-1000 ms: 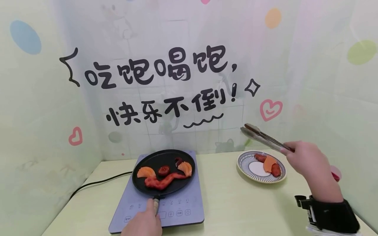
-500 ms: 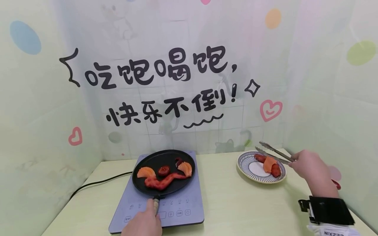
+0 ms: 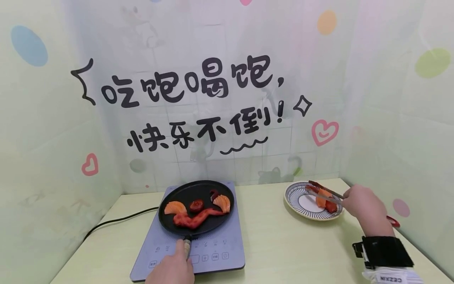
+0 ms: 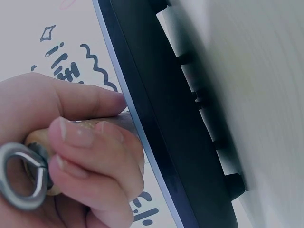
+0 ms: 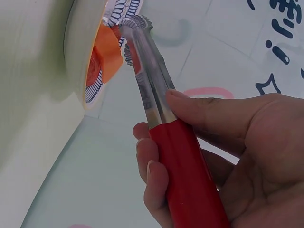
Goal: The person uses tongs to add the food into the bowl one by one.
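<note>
1. Pale, polka-dotted fabric-like backdrop (image 3: pixel 227 43) with bold black lettering rises behind a light wood-toned counter (image 3: pixel 276 244).
2. Your left hand (image 3: pixel 173 262) is curled round the tan wood-look handle (image 3: pixel 187 249) of a round black frying pan (image 3: pixel 196 192), which sits on a flat, glossy lavender cooktop (image 3: pixel 232 236). Any push or twist there could slide the pan or swing its food sideways.
3. Your right hand (image 3: pixel 365 207) is wrapped round slim silver metal tongs with a glossy red grip (image 5: pixel 185 166). Their scalloped tips reach over the round white plate with blue radiating stripes (image 3: pixel 307 204); you cannot tell from here whether they touch food.
4. On that plate, a flat orange slice (image 5: pixel 108 52) lies against plump reddish pieces (image 3: pixel 331 207). Closing the tongs off-centre could drag slice and piece together, and a smooth, rounded surface might slip out.
5. Pressing down near the plate's raised rim might tip or skid it.
6. Inside the pan, a bumpy, bent red wing-shaped piece (image 3: pixel 193 221) lies between ridged orange fans (image 3: pixel 175 208); crowding could make these snag one another.
</note>
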`<state>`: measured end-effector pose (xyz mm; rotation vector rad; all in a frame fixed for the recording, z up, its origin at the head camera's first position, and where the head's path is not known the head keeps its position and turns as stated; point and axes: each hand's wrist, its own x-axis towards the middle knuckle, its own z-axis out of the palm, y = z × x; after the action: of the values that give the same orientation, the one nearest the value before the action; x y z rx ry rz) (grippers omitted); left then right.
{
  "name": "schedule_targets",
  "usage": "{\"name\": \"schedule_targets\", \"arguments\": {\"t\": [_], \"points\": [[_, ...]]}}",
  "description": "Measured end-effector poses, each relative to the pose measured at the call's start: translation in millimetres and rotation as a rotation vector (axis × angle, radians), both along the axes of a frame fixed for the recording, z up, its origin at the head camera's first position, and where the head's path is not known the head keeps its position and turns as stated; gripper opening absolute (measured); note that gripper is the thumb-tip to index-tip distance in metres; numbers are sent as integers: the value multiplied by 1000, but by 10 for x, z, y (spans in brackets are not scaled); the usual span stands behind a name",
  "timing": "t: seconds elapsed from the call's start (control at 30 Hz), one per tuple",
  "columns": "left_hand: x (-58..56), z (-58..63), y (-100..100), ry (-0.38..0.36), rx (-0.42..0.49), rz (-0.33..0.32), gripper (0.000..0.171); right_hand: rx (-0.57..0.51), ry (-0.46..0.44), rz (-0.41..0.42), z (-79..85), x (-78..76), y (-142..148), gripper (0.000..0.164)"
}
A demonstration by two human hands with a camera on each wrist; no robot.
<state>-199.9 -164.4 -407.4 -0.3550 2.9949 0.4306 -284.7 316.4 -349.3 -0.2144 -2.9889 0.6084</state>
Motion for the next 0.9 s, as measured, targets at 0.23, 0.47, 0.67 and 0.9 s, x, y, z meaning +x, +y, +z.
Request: {"name": "schedule_targets", "arguments": {"t": [0.23, 0.47, 0.67, 0.9], "points": [[-15, -23, -14, -4, 2, -9, 43, 4, 25, -30, -86, -45, -85, 21], [-47, -85, -23, 5, -3, -9, 46, 49, 37, -9, -147, -82, -125, 23], [-49, -103, -23, 11, -5, -13, 46, 8, 40, -22, -131, -48, -85, 21], [-52, -103, -14, 3, -12, -7, 46, -6, 23, -59, -115, -50, -12, 24]]}}
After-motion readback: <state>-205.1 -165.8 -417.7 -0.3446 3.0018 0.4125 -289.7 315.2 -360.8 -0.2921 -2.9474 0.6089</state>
